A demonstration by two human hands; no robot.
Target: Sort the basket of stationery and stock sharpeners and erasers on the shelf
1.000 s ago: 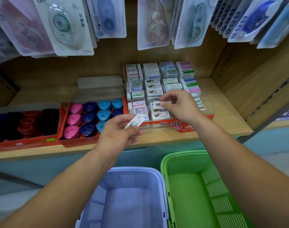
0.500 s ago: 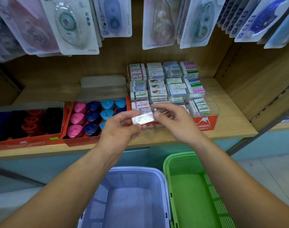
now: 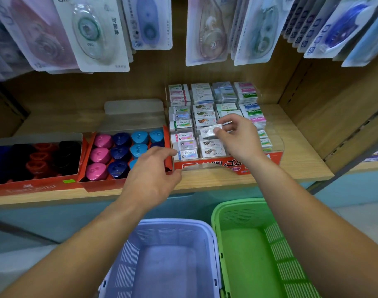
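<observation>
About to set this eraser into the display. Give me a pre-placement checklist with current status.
1. Grip: right hand pinches the wrapped eraser at one end: ok.
2. Position: eraser is above the second column from the left of the eraser display: ok.
3. Print matches that column's fish-print erasers: cannot tell, glare on the wrapper.
4. Free slot beneath: cannot tell, hidden by the eraser.
5. Left hand out of the way: open, at the display's front left corner by the sharpener box: ok.
</observation>
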